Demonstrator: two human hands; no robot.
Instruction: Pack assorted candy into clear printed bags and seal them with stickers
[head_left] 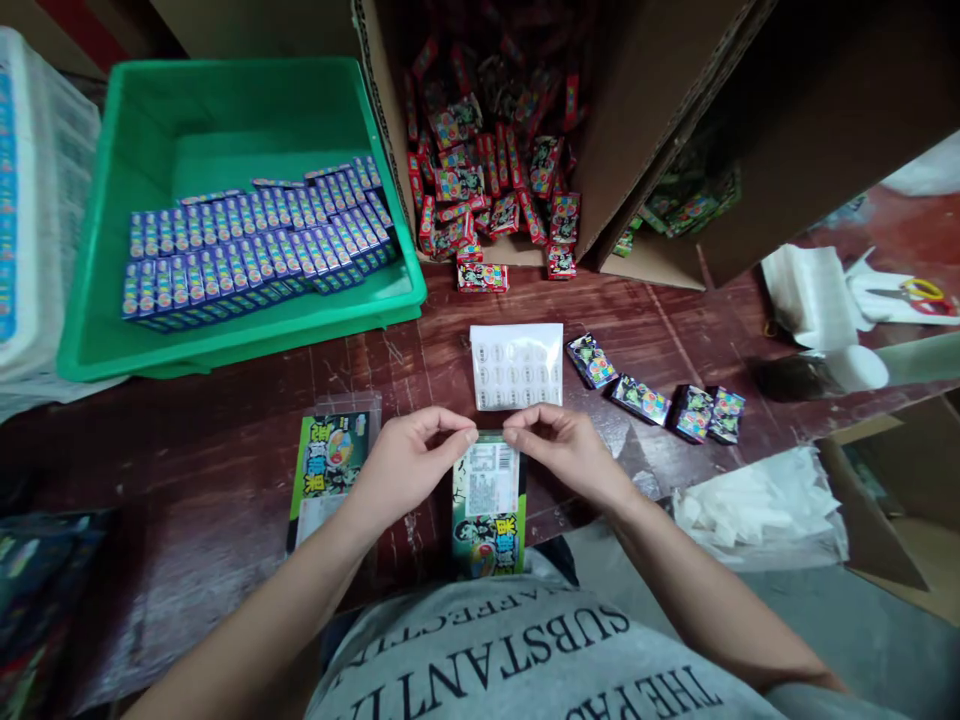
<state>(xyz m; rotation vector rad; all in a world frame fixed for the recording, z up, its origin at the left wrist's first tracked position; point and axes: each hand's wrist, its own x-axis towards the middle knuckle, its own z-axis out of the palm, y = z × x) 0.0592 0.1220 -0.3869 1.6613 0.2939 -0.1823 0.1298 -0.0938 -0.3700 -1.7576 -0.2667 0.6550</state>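
Note:
A green and black printed box (pixel 489 500) lies flat at the table's front edge, against the grey shirt. My left hand (pixel 424 455) pinches the left corner of its far end, thumb against forefinger. On the right corner of that end, my right hand (pixel 562 445) has its fingers pressed together in the same way. Just beyond the hands is a white sheet of round stickers (pixel 517 366). A second green package (pixel 334 455) in clear plastic rests left of the box, partly hidden by my left forearm.
A green tray (pixel 247 345) holds rows of small purple boxes. Small red boxes (pixel 484 278) spill from a cardboard carton (pixel 645 110). Several small dark boxes (pixel 640 398) lie to the right, near a plastic bag (pixel 765 508) of white pieces and scissors (pixel 922 292).

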